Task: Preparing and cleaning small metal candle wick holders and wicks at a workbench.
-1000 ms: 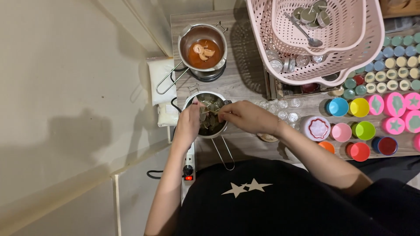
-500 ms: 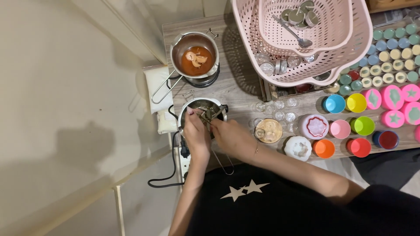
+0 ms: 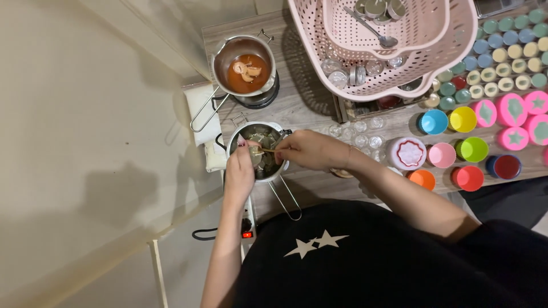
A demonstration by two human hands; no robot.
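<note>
A small steel pot (image 3: 258, 132) with a wire handle stands on the wooden table and holds greyish chunks. Over its near rim, my left hand (image 3: 240, 169) pinches a small pale piece. My right hand (image 3: 311, 150) reaches in from the right and grips a thin stick that touches that piece over the pot. A second steel pot (image 3: 244, 68) sits farther back on a small burner, filled with orange-brown liquid and pale lumps.
A pink perforated basket (image 3: 394, 68) with metal cups and a spoon stands at the back right. Several coloured moulds (image 3: 462, 148) and small tins (image 3: 502, 54) cover the right side. Small glass jars (image 3: 362, 132) lie right of the pot. A power strip (image 3: 248, 225) hangs at the table's edge.
The view shifted slightly. Both hands stay over the near pot; my right hand has drawn a little to the right while my left keeps pinching the piece.
</note>
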